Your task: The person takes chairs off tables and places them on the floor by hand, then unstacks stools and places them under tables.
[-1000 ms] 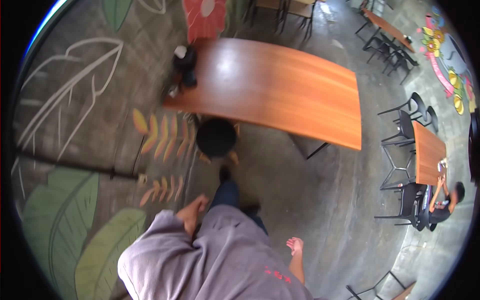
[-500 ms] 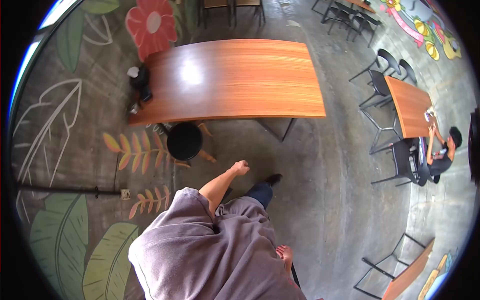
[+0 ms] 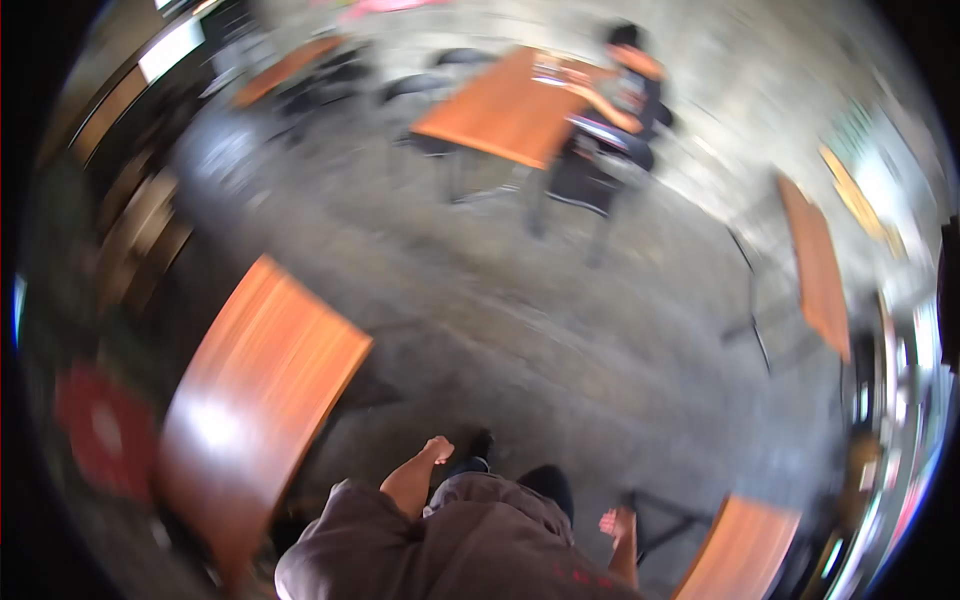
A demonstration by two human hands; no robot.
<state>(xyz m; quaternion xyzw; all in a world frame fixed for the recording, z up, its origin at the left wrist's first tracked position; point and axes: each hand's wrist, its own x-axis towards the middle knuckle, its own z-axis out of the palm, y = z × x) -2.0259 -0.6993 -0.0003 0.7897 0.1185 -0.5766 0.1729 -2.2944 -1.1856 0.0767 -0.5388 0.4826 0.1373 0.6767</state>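
My left hand (image 3: 438, 449) hangs in front of my body, its fingers curled in and nothing visible in them. It is apart from the long wooden table (image 3: 262, 360) on the left, the nearest large thing on that side. Lower on the right, my right hand (image 3: 618, 523) hangs beside my hip with its fingers loosely bent and apart, holding nothing that I can see. Close to it stands another wooden table (image 3: 742, 550) with a dark metal leg. My shoes show on the concrete floor (image 3: 500, 330) between the hands.
Ahead, a person (image 3: 632, 95) sits at a wooden table (image 3: 500, 105) with black chairs (image 3: 585, 180) around it. Another table (image 3: 815, 265) stands at the right. More chairs and a table (image 3: 290, 70) are at the far left. Motion blurs much of the view.
My view has swung to the right. The long table has moved from ahead to the left, and the seated person from the right edge to ahead. My right hand shows more fully.
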